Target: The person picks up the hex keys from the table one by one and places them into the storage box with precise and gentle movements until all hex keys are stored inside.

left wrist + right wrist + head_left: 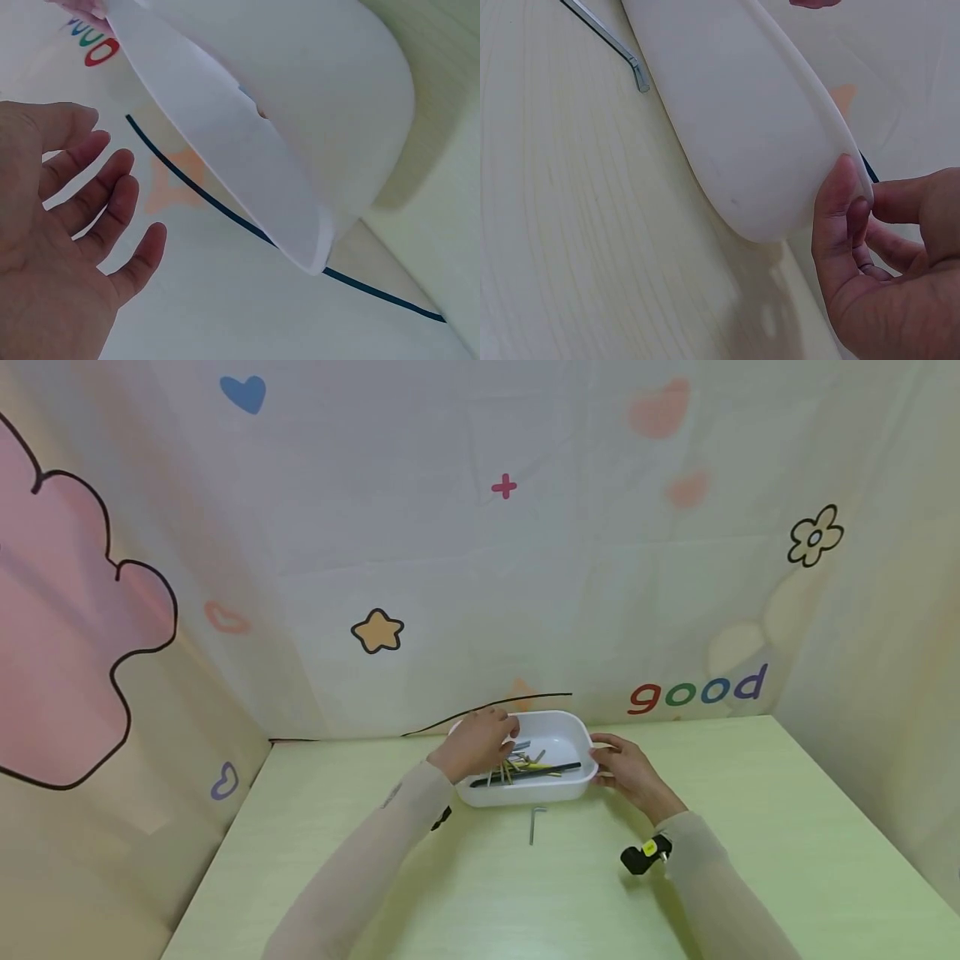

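A white plastic tray (pixel 536 794) stands at the back of the table, holding a long black rod (pixel 558 769) and several small yellow and silver metal pieces (pixel 517 763), too small to name surely. My left hand (pixel 480 742) hovers over the tray's left side; in the left wrist view its fingers (pixel 120 195) are loosely bent, with nothing between them. At the right end, my right hand (pixel 628 772) pinches the tray's rim between thumb and fingers, as the right wrist view shows. An L-shaped hex key (pixel 532 827) lies on the table just in front of the tray.
The pale green table (pixel 525 910) runs back to a printed cloth backdrop (pixel 450 552), close behind the tray. More cloth hangs at both sides. A small black camera (pixel 642 857) is strapped at the right wrist.
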Available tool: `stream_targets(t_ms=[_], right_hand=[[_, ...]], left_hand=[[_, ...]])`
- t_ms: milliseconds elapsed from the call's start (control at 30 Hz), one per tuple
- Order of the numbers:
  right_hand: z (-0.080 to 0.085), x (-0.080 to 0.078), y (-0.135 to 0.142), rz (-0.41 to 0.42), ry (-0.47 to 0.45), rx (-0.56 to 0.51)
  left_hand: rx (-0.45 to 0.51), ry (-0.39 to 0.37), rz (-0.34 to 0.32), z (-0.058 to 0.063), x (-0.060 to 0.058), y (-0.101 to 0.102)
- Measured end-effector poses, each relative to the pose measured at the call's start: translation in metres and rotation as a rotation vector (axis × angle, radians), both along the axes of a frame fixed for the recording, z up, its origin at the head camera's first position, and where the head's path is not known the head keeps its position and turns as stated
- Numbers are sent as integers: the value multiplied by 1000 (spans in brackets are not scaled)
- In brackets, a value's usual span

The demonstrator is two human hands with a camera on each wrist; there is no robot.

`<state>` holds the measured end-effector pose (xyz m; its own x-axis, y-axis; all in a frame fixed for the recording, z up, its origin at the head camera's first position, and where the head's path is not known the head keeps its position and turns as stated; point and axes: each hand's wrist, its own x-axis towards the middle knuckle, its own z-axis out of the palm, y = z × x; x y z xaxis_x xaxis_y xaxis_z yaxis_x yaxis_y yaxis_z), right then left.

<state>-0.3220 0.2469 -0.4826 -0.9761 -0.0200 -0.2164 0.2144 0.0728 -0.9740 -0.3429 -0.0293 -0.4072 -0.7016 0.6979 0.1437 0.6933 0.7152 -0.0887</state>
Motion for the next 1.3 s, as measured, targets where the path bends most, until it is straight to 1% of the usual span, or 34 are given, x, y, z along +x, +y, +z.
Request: stream_targets(t_ms=[67, 200, 300, 467, 633, 700, 833, 933, 1133, 1200, 1300], right_hand=[[0, 0, 0, 5, 3, -6], [0, 0, 0, 6, 2, -5], [0, 1, -1, 0, -6, 5], [1, 1, -2, -2, -11, 17], [1, 1, -2, -5, -10, 17], [1, 0, -2, -7, -13, 15], [-1, 0, -1, -5, -20, 5], [-1, 0, -1, -2, -18, 0], [0, 0, 0, 3, -10, 2], [1, 1, -1, 3, -12, 5], [2, 2, -1, 3, -13, 8]], left_hand=[[16, 32, -16, 1, 7, -1], [56, 51, -44, 1, 19, -4], [82, 73, -71, -1, 27, -6], [119, 131, -108, -4, 41, -10], [144, 124, -116, -8, 56, -14], [142, 123, -107, -9, 62, -16], [131, 146, -95, -14, 71, -19], [127, 169, -100, -20, 79, -19], [61, 223, -158, -31, 95, -17], [45, 224, -176, -36, 98, -16], [33, 217, -180, -43, 101, -14]])
